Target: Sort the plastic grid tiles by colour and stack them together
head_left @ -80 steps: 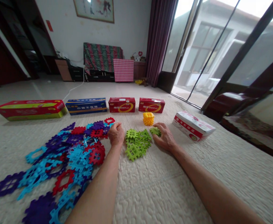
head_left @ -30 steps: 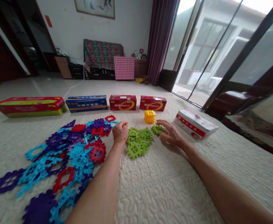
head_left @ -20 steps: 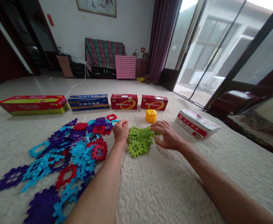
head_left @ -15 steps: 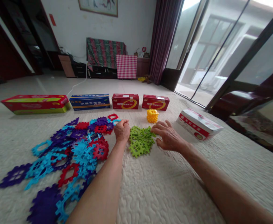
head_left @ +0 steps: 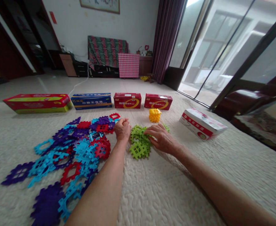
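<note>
A small pile of lime-green interlocking plastic building pieces [head_left: 139, 150] lies on the quilted cover between my hands. My left hand [head_left: 123, 129] is closed beside the pile's left edge; whatever its fingers hold, if anything, is hidden. From the right, my right hand [head_left: 163, 138] reaches over the pile, its fingers apart and the fingertips touching the green pieces. One green piece [head_left: 167, 128] shows just beyond that hand. Behind the pile sits a yellow cube [head_left: 154, 115] put together from similar pieces. Left of my left arm spreads a heap of purple, light blue [head_left: 85, 150] and red pieces.
Along the back stand a long red and green box [head_left: 37, 103], a blue box [head_left: 91, 101] and two red boxes [head_left: 127, 101] [head_left: 158, 102]. A white and red box [head_left: 202, 124] is at the right. Farther off are a cabinet and glass doors.
My right hand has moved left onto the green pile. A green piece now shows on that hand's far side. The left hand stays closed in nearly the same place.
</note>
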{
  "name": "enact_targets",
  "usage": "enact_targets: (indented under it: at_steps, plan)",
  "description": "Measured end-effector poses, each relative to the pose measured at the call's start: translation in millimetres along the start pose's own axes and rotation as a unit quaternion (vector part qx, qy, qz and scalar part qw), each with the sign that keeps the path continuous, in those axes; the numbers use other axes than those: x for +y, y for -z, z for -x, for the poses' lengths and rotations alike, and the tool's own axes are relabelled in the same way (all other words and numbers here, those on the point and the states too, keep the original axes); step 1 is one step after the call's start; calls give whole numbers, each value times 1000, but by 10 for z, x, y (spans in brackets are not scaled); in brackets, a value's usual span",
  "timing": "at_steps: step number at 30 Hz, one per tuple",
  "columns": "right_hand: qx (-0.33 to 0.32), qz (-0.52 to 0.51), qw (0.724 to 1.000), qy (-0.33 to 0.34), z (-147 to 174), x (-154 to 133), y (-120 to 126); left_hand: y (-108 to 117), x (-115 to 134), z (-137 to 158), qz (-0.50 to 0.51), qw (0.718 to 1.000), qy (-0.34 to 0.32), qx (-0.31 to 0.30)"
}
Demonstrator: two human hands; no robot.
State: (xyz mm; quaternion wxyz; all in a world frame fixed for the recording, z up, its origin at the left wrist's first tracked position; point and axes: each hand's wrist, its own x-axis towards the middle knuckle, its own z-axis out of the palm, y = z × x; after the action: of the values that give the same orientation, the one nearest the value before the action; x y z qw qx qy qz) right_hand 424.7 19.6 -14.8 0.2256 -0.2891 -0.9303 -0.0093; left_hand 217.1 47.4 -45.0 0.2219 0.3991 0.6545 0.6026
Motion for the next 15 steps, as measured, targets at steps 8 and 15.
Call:
enact_targets:
  at_steps: [8,15]
  plan:
    - [-17,-109,993,53,-73,-399,252,5,32,-28,95,993,53,52]
    - [-103,-112,985,76,-108,-632,243,-8,-3,-36,123,990,35,63]
